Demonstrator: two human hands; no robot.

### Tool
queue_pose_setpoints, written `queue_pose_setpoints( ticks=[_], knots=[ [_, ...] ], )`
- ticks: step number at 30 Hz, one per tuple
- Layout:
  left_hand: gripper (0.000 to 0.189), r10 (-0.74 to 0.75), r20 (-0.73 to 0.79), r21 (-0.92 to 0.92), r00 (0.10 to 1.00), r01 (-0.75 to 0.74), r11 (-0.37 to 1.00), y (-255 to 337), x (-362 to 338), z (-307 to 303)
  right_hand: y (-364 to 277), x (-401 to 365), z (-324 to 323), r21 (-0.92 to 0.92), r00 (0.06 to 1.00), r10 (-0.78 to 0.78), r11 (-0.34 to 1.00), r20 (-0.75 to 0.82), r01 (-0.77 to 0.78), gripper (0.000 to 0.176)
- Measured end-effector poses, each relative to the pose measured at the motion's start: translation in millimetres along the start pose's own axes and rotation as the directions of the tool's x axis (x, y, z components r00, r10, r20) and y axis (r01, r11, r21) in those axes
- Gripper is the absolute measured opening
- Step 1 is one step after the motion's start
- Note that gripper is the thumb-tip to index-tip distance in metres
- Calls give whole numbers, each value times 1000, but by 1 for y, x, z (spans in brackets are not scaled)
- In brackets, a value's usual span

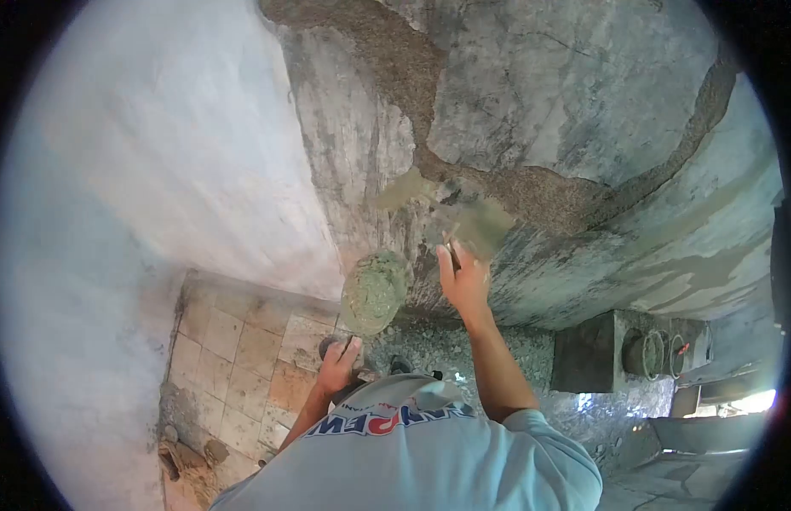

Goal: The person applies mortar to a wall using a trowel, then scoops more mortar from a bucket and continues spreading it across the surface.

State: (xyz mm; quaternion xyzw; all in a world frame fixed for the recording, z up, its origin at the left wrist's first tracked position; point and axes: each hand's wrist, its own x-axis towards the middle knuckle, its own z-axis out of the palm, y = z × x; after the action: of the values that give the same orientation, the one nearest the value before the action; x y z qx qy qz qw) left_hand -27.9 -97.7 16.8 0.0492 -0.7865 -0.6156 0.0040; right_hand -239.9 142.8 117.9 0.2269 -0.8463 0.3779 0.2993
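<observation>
My right hand [466, 281] is closed around the handle of a trowel [484, 226]. Its squarish blade, coated in grey-green mortar, lies against the wall [532, 94] just below a rough strip of exposed render [532, 194]. A smear of wet mortar [404, 189] marks the wall to the left of the blade. Lower left, my left hand [338, 364] grips a round mortar pan by its near edge. Wet, lumpy mortar [376, 291] covers the pan's face, which is held out in front of the wall.
A whitish wall [182, 145] rises on the left and meets the worked wall at a corner. Below are floor tiles [233, 341], with debris [186, 467] at lower left. On the right, a bucket [644, 353] stands beside a dark block [584, 353].
</observation>
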Motion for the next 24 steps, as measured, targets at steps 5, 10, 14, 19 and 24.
queue_pose_setpoints(
  ticks=[5,10,14,19,24],
  knots=[
    [15,610,-26,451,792,-535,715,-1,-2,-9,32,8,31,37,982,164,985,91,-168,46],
    [19,539,-8,450,842,-478,754,-25,-4,-20,41,5,48,-24,931,332,943,150,-332,53],
    [34,108,7,147,994,-108,983,-74,-11,-22,30,9,44,-111,910,375,926,176,-360,56],
    [30,25,-10,87,1000,-24,996,-70,-1,-22,32,12,46,-84,867,455,890,205,-447,56],
    [7,407,29,425,913,-380,822,-14,8,-15,47,-6,55,-41,883,445,895,152,-444,55]
  ],
)
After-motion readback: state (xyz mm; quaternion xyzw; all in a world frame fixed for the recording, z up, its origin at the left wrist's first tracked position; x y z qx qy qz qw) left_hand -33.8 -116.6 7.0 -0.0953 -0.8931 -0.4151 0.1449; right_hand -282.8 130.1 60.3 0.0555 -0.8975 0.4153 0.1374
